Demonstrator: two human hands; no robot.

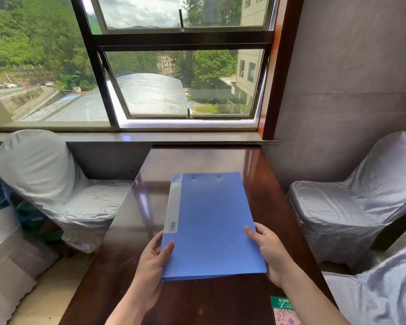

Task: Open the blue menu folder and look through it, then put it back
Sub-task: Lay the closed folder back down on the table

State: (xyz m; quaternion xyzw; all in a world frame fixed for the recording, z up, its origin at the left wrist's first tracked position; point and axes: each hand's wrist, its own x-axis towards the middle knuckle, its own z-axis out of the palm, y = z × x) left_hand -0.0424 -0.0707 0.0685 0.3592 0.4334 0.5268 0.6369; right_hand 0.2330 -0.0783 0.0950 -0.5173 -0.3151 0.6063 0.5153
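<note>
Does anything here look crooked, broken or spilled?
Nothing stands out. The blue folder is closed and undamaged, held by the left hand and right hand over the clean wooden table. It sits slightly askew only because it's being handled.

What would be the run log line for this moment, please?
phase: holding | blue menu folder: closed, above wooden table | left hand: near-left corner | right hand: right edge | QR card: table, near edge

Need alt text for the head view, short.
Both hands hold a closed blue menu folder at its near corners, left hand, right hand, over a dark wooden table by a window, with covered chairs on either side.
</note>
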